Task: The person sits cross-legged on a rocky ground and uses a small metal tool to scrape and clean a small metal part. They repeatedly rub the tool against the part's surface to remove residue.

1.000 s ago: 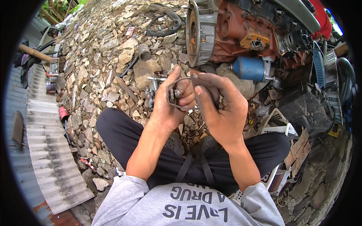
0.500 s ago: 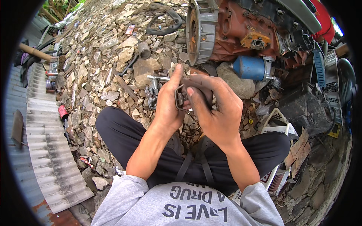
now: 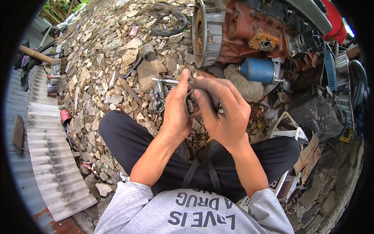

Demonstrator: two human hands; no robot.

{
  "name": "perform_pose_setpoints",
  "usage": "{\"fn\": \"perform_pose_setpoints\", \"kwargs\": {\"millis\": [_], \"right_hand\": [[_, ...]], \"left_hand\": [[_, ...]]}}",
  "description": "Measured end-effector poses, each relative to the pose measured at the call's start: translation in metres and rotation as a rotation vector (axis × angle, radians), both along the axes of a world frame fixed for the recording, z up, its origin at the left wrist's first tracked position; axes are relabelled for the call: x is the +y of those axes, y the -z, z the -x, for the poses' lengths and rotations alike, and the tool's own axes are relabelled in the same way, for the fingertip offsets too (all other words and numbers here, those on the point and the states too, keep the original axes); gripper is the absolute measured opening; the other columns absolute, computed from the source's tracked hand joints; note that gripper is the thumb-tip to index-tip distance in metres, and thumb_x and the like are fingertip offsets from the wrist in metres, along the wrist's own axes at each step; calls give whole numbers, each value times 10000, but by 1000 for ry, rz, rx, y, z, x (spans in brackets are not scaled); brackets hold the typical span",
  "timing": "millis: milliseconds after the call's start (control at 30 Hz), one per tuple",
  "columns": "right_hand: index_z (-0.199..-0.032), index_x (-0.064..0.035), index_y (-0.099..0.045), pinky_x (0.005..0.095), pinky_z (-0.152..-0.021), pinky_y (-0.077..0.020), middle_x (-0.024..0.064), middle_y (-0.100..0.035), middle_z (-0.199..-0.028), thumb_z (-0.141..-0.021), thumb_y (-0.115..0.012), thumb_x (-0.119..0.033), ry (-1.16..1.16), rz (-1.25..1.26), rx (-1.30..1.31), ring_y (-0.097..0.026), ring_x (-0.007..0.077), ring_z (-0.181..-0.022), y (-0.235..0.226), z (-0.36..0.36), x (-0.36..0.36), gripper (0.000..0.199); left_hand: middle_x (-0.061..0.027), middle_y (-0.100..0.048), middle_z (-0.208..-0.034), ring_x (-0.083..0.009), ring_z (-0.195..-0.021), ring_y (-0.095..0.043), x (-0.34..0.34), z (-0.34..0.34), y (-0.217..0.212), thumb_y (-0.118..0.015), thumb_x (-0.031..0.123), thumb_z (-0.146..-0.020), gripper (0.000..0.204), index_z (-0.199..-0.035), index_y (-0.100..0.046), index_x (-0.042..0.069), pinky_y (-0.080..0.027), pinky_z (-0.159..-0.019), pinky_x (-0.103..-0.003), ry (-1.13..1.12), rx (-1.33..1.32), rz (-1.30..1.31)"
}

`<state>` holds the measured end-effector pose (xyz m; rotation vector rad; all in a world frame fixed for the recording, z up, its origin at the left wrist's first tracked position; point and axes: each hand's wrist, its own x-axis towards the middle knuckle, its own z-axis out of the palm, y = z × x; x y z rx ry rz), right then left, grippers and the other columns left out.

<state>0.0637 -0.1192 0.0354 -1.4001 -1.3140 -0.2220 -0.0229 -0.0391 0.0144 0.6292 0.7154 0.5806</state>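
Both of my hands are raised together over my knees and share one small dark metal part (image 3: 191, 104) with a curved rubber ring or wire loop on it. My left hand (image 3: 176, 109) cups the part from the left, thumb pointing up. My right hand (image 3: 224, 109) closes over it from the right, with the index finger pressed onto the loop. Most of the part is hidden behind my fingers. I sit cross-legged in dark trousers on stony ground.
A rust-red engine block (image 3: 249, 27) with a grey bell housing (image 3: 206, 33) stands just ahead, a blue oil filter (image 3: 257, 70) on its side. Loose metal fittings (image 3: 161, 87) lie on rubble. Corrugated sheet (image 3: 46, 156) lies left; white plastic basket (image 3: 286, 124) and dark clutter sit right.
The wide loop seen a second ago has been drawn in close against the part. My hands have closed tighter together and my right fingers now cover more of it.
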Motion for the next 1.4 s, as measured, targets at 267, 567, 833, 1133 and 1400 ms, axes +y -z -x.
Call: {"fn": "perform_pose_setpoints", "kwargs": {"millis": [267,567,833,1133,1400], "right_hand": [[-1044,-21,-672,344,-688,-543,116,-681,-960,-794,-710,32,-25,-21,20,-673,264,-821,7,2,2,259],[-1042,-28,-672,341,-715,-552,102,-694,-987,-805,-702,30,-102,36,55,-684,259,-866,1,6,-1,246],[-1006,13,-661,295,-681,-537,133,-711,-935,-809,-713,42,-60,23,89,-696,221,-801,0,10,0,206],[-1004,2,-665,298,-706,-534,127,-711,-929,-813,-705,32,-55,80,156,-697,218,-808,-7,11,-6,198],[-1010,3,-665,291,-691,-527,127,-711,-925,-813,-703,39,-33,39,118,-693,222,-796,-6,12,-7,204]], "left_hand": [[45,-546,-666,-42,-512,-484,4,5,-5,-505,541,-977,473,-838,-606,100,-337,-445,-189,27,5,-9],[13,-536,-640,-54,-515,-474,15,9,-26,-467,582,-978,579,-795,-612,52,-350,-444,-216,109,155,-143],[-8,-580,-688,-69,-569,-522,9,10,-23,-446,571,-992,603,-836,-654,27,-410,-510,-218,89,203,-171],[-44,-638,-870,-126,-750,-634,18,17,-10,-578,414,-970,390,-1028,-641,33,-531,-635,-268,246,-18,-39],[-77,-649,-933,-138,-789,-643,17,13,-10,-546,344,-980,364,-1113,-613,12,-552,-678,-282,181,82,-86]]}}
